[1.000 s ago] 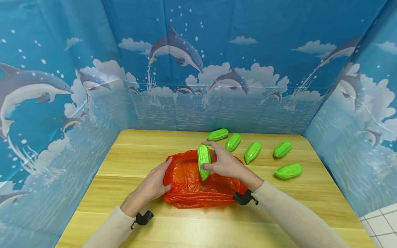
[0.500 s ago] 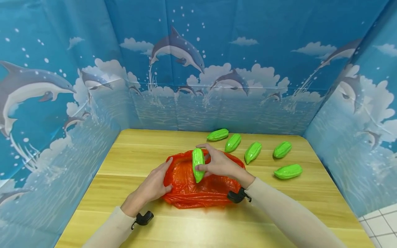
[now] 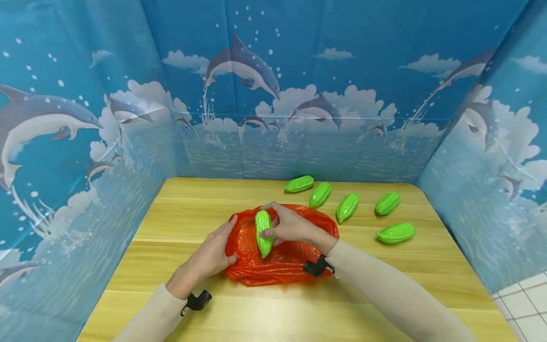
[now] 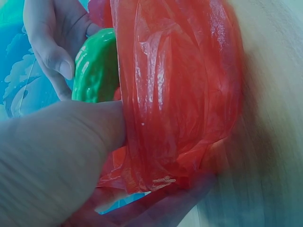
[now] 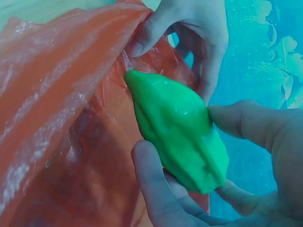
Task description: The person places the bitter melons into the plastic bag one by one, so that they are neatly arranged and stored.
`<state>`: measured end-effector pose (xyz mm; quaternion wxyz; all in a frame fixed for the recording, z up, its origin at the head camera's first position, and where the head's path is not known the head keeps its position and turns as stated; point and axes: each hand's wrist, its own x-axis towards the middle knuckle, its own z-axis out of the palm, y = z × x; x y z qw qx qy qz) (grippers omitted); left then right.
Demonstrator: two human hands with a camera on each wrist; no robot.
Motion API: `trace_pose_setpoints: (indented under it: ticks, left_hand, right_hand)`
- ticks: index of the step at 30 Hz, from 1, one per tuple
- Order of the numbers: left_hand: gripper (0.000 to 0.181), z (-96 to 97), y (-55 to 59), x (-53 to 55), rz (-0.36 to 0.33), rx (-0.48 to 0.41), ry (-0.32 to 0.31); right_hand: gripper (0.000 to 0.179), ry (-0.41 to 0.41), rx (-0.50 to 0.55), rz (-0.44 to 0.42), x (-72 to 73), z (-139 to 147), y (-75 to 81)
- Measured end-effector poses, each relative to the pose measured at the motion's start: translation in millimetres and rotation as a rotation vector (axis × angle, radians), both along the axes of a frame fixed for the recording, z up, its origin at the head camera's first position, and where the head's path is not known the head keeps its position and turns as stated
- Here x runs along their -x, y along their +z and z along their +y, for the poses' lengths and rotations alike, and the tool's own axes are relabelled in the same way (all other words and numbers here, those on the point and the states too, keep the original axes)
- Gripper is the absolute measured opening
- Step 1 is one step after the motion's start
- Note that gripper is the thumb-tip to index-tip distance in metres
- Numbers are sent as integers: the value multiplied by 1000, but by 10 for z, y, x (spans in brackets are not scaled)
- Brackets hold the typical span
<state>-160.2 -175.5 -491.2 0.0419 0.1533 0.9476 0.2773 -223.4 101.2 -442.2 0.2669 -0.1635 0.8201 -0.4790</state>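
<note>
A glossy green bitter melon (image 3: 262,233), ribbed with one pointed end, is held over the mouth of a red plastic bag (image 3: 278,275). My right hand (image 3: 294,225) grips it between thumb and fingers, its pointed tip toward me. In the right wrist view the bitter melon (image 5: 177,127) overlaps the bag's inside. My left hand (image 3: 210,251) holds the bag's left rim, thumb on the near side and fingers farther back. In the left wrist view the bag (image 4: 175,90) bulges between thumb and fingers, partly hiding the melon (image 4: 94,66).
Several more bitter melons lie on the wooden table (image 3: 179,204) behind and right of the bag, among them one at the far right (image 3: 396,233) and one at the back (image 3: 298,184). A blue dolphin-print curtain (image 3: 273,152) encloses the table's back and sides.
My right hand has carried the bitter melon leftward and slightly toward me over the bag's mouth, closer to my left hand. The left hand has stayed at the bag's rim.
</note>
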Motion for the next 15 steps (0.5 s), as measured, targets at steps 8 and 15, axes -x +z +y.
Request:
trace_pose_setpoints:
  ticks: [8, 15]
  left_hand:
    - [115, -10, 13, 1, -6, -19, -17]
    - [118, -5, 21, 18, -23, -28, -23]
  right_hand:
    - [80, 18, 9, -57, 50, -97, -41]
    - [78, 17, 6, -73, 86, -156, -121]
